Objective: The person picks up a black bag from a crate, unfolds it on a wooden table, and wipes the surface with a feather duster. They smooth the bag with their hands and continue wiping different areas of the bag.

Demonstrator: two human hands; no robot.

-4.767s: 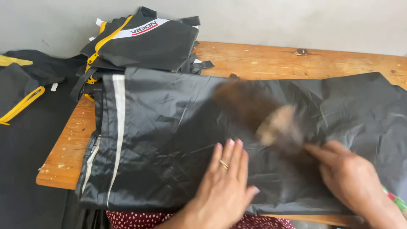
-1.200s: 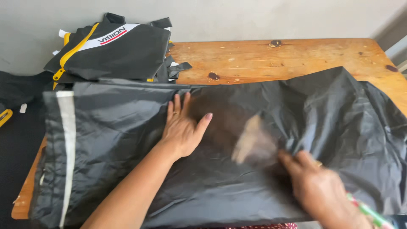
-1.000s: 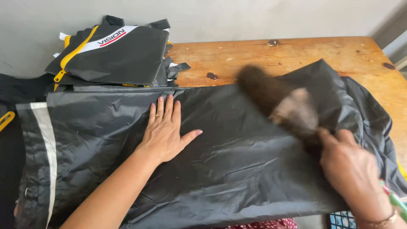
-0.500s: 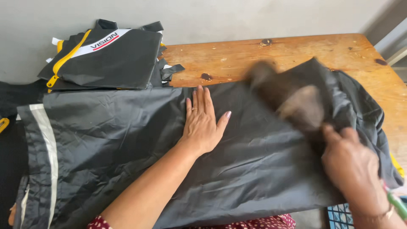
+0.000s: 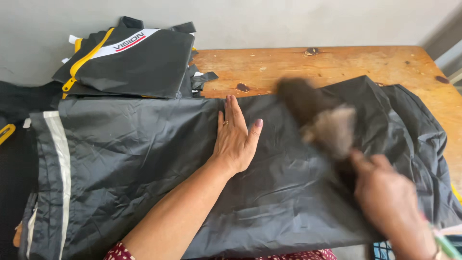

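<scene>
Best keeping left hand point(image 5: 236, 139) spread flat on the black garment point(image 5: 144, 163) mid-bench while right hand point(image 5: 390, 202), fist-gripping the blurry brush point(image 5: 322, 123), sweeps toward the right edge.

A knotty wooden table point(image 5: 337, 62) stands against a plain grey wall point(image 5: 288, 21).

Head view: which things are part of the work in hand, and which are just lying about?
In use:
- black garment, spread flat
- left hand, pressing it down
- right hand, gripping the brush

Lying about:
- folded black garments with yellow zips
- wooden table
</scene>
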